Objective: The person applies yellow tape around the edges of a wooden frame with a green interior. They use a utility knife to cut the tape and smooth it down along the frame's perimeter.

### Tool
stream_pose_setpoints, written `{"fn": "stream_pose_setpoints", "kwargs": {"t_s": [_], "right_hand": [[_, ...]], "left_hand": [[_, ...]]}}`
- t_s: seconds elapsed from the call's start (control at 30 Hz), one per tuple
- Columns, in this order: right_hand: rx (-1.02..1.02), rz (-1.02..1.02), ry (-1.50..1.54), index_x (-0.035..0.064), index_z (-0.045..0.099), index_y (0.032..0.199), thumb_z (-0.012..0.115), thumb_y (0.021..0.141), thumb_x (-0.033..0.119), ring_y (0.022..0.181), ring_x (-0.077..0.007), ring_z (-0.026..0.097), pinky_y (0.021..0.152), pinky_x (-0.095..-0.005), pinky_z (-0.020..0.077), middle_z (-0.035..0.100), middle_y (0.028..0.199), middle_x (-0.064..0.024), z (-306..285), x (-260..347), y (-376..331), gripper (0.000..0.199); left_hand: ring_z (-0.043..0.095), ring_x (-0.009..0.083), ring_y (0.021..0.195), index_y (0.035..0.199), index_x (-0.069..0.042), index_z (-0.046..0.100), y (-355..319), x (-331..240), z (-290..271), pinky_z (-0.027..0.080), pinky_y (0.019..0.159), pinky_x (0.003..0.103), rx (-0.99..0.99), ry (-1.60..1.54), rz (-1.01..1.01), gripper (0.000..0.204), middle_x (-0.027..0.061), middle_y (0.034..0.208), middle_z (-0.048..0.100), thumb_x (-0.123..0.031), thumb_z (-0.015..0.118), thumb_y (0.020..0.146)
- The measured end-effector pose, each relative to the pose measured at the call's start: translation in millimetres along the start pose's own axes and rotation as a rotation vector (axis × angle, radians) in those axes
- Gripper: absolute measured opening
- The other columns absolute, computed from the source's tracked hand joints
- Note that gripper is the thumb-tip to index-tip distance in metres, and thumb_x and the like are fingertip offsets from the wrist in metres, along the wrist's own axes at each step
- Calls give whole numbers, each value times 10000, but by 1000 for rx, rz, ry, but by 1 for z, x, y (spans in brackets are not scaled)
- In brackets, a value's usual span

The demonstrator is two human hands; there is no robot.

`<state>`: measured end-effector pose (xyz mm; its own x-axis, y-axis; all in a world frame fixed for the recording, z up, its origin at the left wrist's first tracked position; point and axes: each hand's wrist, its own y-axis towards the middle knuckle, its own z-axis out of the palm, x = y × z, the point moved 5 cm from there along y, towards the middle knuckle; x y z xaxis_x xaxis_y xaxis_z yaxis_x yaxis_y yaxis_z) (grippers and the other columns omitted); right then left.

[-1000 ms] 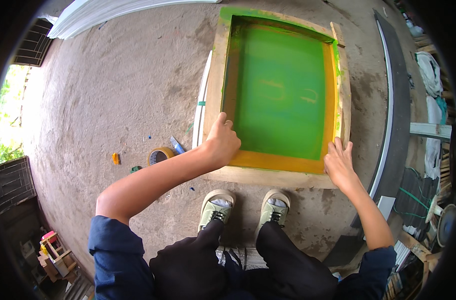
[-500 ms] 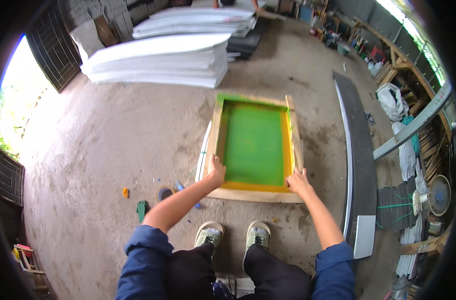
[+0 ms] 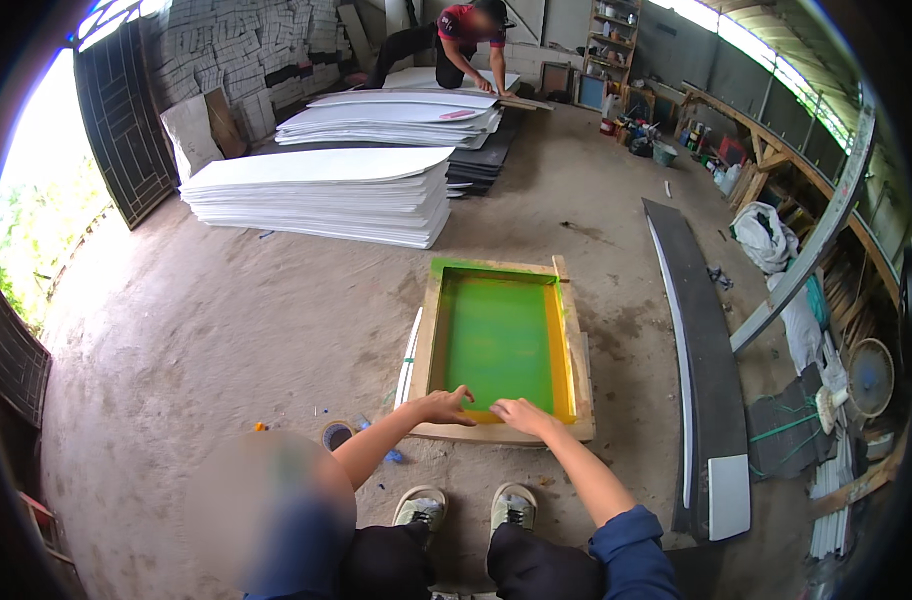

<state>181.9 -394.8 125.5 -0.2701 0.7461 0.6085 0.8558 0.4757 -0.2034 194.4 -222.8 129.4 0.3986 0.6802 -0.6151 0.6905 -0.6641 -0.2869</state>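
A wooden screen-printing frame (image 3: 580, 350) with a green mesh (image 3: 498, 335) and yellow-stained inner edges lies on the floor in front of my shoes. Over its near left corner is my left hand (image 3: 446, 407), open, thumb and fingers apart and nothing held. My right hand (image 3: 524, 417) is beside it at the middle of the near rail, fingers reaching left over the wood; it looks open, resting on or just above the rail. A narrow gap separates the two hands. Under the frame's left side, white strips (image 3: 409, 358) stick out.
Stacks of white sheets (image 3: 316, 195) stand far left, where another person (image 3: 466, 45) bends over a sheet. A long dark board (image 3: 701, 370) lies to the right, near a slanted metal post (image 3: 811, 250). A tape roll (image 3: 337, 434) sits by my left forearm. A blurred patch covers the lower left.
Both hands have let go of the frame's sides and come together at its near rail. The view has tilted up, bringing the other person into sight.
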Motion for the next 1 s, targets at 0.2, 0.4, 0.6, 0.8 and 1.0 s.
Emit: {"fn": "stream_pose_setpoints", "kwargs": {"t_s": [0.2, 0.4, 0.6, 0.8, 1.0], "right_hand": [[-97, -81, -4, 25, 591, 1007, 438, 923, 301, 868, -399, 591, 747, -494, 452, 615, 944, -227, 15, 31, 11, 326], [-106, 36, -219, 73, 602, 1097, 416, 928, 413, 1167, -393, 471, 956, -436, 427, 607, 1102, -177, -10, -19, -37, 423], [-105, 61, -386, 29, 531, 1191, 539, 828, 511, 1129, -393, 498, 1092, -412, 247, 630, 925, -267, -49, -51, -92, 603], [8, -49, -624, 28, 344, 1309, 739, 688, 221, 894, -339, 610, 1108, -406, 240, 604, 675, -212, -51, -49, -99, 761], [-83, 48, -565, 20, 363, 1292, 760, 652, 161, 897, -327, 615, 1086, -393, 285, 626, 714, -195, -45, -44, -102, 766]], "left_hand": [[608, 372, 918, 1267, -97, 264, 1, -9, 6, 407, 914, 437, -11, 210, 89, 952, 174, 934, 651, -514, 776, 582], [641, 312, 727, 1303, -124, 205, -27, -6, -4, 365, 944, 451, 35, 585, 143, 1055, 79, 631, 614, -468, 816, 515], [638, 295, 719, 1313, -140, 201, -47, -10, -9, 259, 1042, 470, 26, 597, 78, 922, 81, 619, 592, -361, 789, 638], [628, 302, 689, 1307, -146, 211, -50, -7, -8, 332, 951, 428, -76, 603, 66, 929, 85, 624, 595, -368, 797, 621], [631, 264, 721, 1296, -160, 242, -54, -3, -9, 336, 937, 419, -127, 652, 14, 874, 65, 706, 646, -355, 788, 642]]}}
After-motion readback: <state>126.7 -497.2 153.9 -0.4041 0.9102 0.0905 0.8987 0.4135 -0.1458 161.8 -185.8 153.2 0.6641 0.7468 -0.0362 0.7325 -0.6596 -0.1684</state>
